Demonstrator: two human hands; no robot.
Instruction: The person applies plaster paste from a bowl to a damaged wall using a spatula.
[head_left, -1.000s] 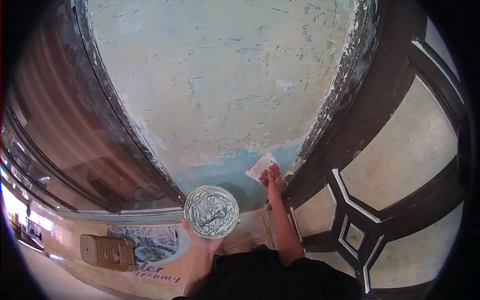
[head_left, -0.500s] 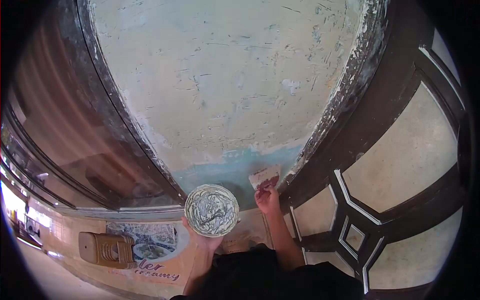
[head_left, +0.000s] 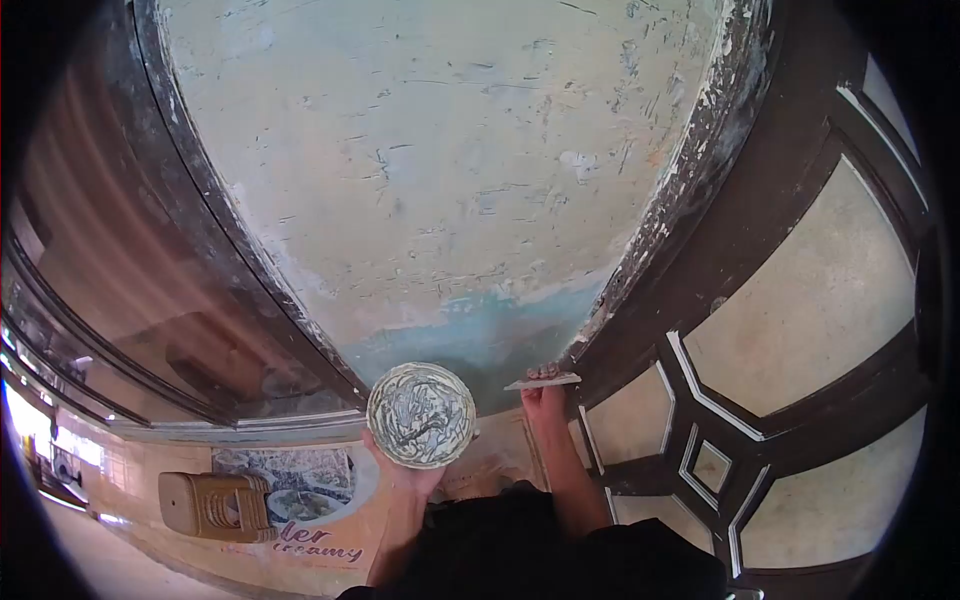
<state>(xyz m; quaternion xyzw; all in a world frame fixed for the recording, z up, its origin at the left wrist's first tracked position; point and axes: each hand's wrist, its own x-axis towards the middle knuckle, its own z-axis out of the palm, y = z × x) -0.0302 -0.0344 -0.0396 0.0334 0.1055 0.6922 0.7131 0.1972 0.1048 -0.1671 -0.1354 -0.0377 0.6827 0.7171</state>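
Note:
My left hand (head_left: 408,480) is closed around the side and underside of a round tub (head_left: 421,415). Smeared whitish-grey paste coats the inside of the tub. To its right, my right hand (head_left: 545,402) grips a flat putty knife (head_left: 541,383), whose blade is seen nearly edge-on with fingers showing above it. Both hands are in front of a patchy cream wall (head_left: 430,200), which has dark scratches and a blue-green band (head_left: 480,330) low down. A gap separates the putty knife from the tub.
A dark wooden door (head_left: 780,390) with pale panels stands close on the right. On the left is a dark-framed glass pane (head_left: 150,290). Stacked brown plastic stools (head_left: 215,505) rest near a printed sheet (head_left: 320,550). Chipped dark frame edges (head_left: 690,150) border the wall.
My right hand has turned the putty knife from showing its blade face to nearly edge-on and lowered it slightly. The tub has shifted a little left and up.

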